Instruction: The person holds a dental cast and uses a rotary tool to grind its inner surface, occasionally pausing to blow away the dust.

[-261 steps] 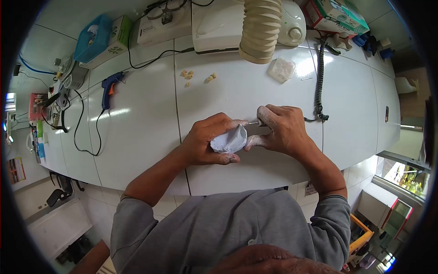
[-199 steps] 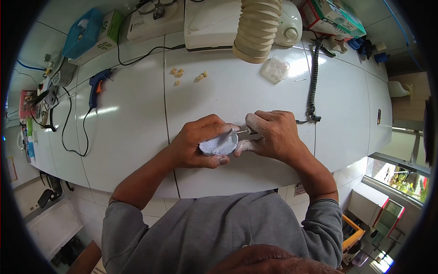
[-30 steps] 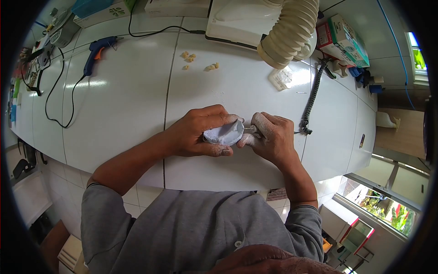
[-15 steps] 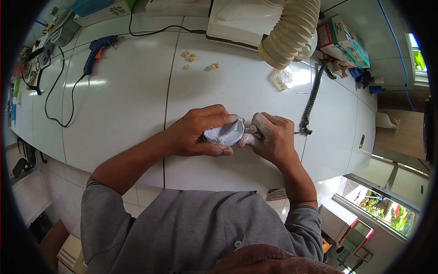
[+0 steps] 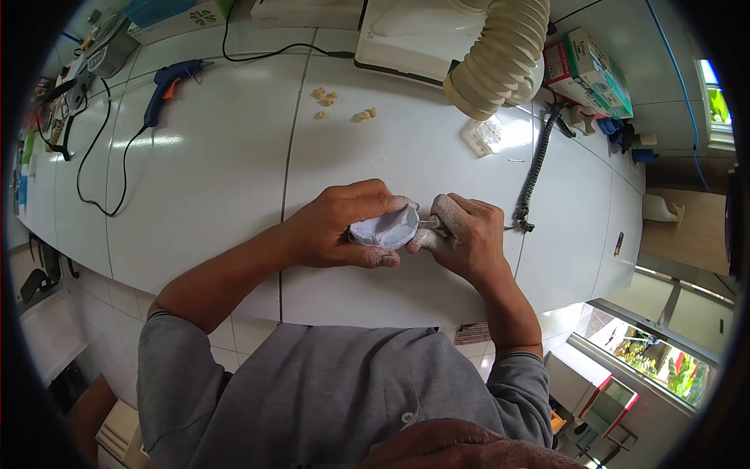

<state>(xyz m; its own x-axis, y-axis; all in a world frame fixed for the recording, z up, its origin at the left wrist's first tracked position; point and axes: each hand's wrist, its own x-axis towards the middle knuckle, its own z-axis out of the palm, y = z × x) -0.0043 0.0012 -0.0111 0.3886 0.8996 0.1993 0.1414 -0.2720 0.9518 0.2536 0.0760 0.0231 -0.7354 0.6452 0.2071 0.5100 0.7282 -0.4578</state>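
Note:
A pale, bluish-white plaster cast, rounded and hollow on its upper side, is held over the white worktop. My left hand is closed round its left part, with the thumb along the near edge and fingers along the far edge. On the cast's right, my right hand pinches a slim metal handpiece whose end meets or nearly meets the cast's rim. Most of the handpiece is hidden in that hand. White dust coats the fingertips of both hands.
Several small yellowish pieces and a clear box lie beyond my hands. A blue glue gun rests at left. A ribbed hose hangs over the back. A coiled black cord runs down on the right.

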